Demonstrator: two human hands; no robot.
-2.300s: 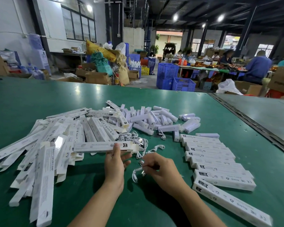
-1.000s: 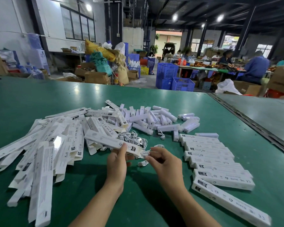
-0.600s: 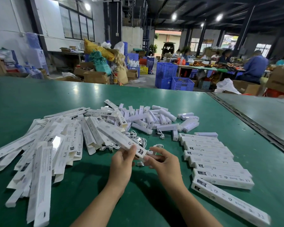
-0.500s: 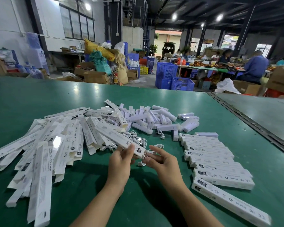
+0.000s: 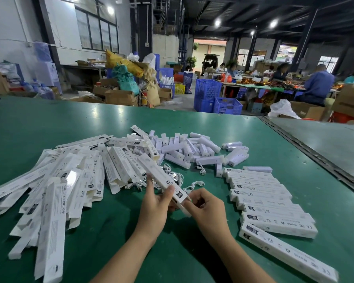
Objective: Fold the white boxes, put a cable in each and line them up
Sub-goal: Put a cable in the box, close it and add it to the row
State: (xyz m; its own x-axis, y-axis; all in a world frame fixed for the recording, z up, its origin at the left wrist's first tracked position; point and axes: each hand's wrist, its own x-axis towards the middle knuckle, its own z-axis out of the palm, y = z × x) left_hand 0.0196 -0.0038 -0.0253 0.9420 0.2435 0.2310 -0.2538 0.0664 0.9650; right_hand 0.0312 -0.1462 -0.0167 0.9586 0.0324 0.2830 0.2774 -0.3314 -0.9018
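Gripping a white box (image 5: 157,172) just above the green worktop (image 5: 110,225), the left hand (image 5: 153,209) pinches its near end while the right hand (image 5: 208,209) curls its fingers on the flap, beside the row (image 5: 260,188).

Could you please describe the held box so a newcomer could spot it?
On the green table, look between the messy pile at left and the neat row at right. It is the only box lifted, slanted, between left hand and right hand.
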